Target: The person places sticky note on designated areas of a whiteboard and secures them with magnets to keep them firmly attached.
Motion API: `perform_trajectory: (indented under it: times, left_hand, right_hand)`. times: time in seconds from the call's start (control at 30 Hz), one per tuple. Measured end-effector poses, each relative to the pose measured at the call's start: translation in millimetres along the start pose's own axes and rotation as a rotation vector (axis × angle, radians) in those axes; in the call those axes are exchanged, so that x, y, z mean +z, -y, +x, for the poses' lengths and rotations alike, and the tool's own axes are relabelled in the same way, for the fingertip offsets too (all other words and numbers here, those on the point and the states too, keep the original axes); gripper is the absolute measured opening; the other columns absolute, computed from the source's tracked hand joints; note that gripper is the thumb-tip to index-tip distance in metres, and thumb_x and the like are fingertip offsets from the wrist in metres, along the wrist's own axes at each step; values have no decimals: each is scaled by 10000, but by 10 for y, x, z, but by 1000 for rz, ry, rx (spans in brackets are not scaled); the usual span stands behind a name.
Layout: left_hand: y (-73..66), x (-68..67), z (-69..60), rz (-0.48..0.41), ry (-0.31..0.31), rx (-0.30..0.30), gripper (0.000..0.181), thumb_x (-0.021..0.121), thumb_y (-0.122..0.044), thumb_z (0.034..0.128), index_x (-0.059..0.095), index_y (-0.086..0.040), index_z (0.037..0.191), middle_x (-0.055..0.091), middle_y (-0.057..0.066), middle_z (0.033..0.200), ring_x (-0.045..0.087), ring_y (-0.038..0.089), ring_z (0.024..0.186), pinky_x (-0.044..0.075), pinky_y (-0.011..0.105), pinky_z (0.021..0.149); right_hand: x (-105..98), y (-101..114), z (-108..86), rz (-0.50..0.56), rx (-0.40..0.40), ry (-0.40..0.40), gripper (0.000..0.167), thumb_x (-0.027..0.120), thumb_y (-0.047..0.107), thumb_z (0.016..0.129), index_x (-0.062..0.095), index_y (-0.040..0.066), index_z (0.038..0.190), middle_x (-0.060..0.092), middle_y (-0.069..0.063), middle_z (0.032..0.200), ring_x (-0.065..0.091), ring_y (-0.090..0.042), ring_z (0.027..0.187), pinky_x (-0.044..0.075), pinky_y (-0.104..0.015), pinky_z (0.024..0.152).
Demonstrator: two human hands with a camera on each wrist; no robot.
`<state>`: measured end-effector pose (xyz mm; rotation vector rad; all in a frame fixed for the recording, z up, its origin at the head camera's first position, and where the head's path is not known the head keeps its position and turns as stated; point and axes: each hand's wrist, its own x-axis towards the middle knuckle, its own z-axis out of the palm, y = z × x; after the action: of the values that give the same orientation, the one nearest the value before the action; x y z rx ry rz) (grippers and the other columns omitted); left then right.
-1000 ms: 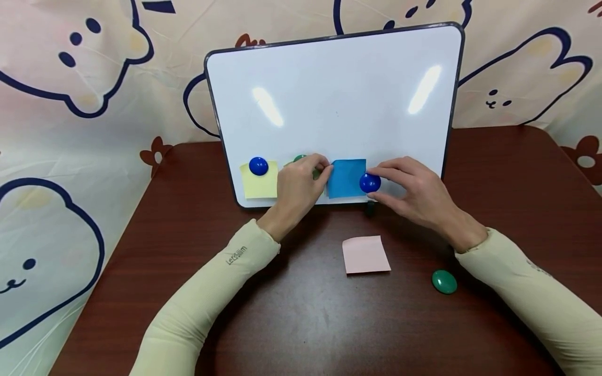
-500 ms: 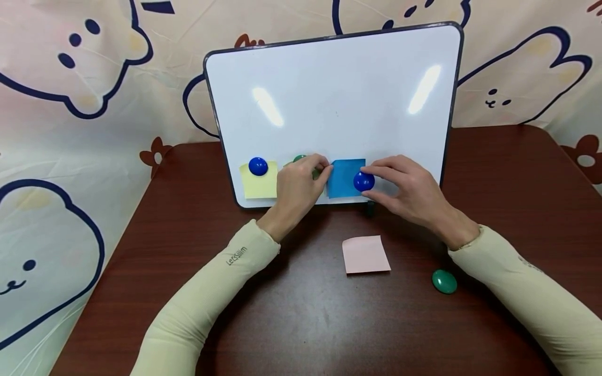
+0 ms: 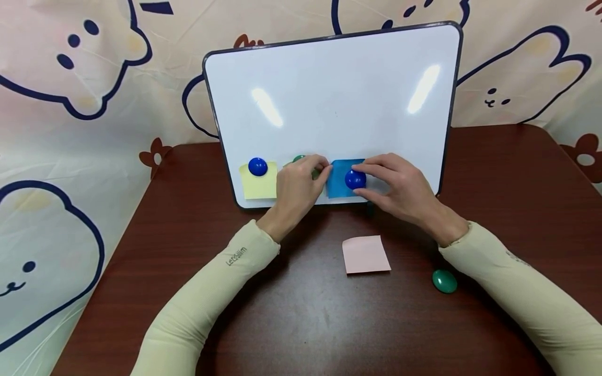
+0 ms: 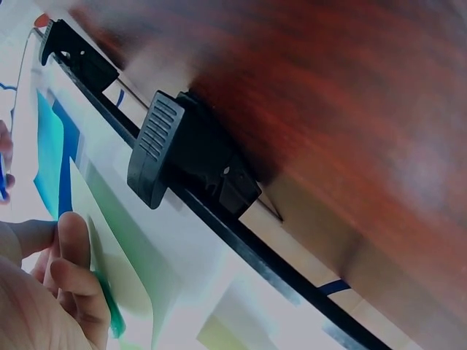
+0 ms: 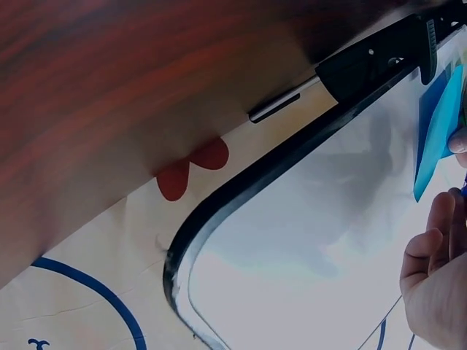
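Note:
The blue paper note (image 3: 336, 183) stands against the lower part of the whiteboard (image 3: 336, 99). My left hand (image 3: 300, 184) pinches its upper left edge between thumb and finger. A round blue magnet (image 3: 355, 179) is held between the thumb and fingers of my right hand (image 3: 402, 188), in front of the note's right half. Whether the magnet touches the paper cannot be told. In the left wrist view, a pale green note (image 4: 120, 251) and a green magnet (image 4: 111, 302) lie behind my left fingers. Further left, another blue magnet (image 3: 257, 166) sits on a yellow note (image 3: 258, 189).
On the brown table (image 3: 301, 324) lie a pink note (image 3: 366, 255) and a loose green magnet (image 3: 444, 281). Black feet (image 4: 157, 149) support the board's lower edge. A cloth with cartoon drawings (image 3: 56, 125) hangs behind the table.
My right hand has moved left with the blue magnet, from the note's right edge to nearer its middle. My left hand has stayed in place on the note's edge.

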<state>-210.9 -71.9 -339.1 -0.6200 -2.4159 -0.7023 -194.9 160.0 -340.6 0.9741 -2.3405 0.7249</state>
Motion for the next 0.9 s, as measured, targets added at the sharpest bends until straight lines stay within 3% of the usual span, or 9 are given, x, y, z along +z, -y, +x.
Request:
perform_trajectory:
  times: [0.47, 0.9]
  left_hand:
    - [4, 0, 0, -2, 1, -2, 171, 702, -240, 938, 746, -80, 975, 771, 62, 910, 717, 170, 772, 567, 279, 671]
    - [-5, -1, 3, -2, 2, 1, 171, 701, -242, 939, 753, -82, 973, 768, 59, 911, 718, 174, 782, 571, 280, 680]
  right_hand:
    - [79, 31, 90, -26, -11, 0, 533, 877, 242, 758, 696, 112, 1242, 679, -117, 1154, 621, -259, 1093, 567, -450, 899]
    - [92, 30, 126, -58, 32, -2, 524, 867, 258, 771, 692, 111, 1243, 675, -115, 1174, 618, -264, 1095, 572, -445, 892]
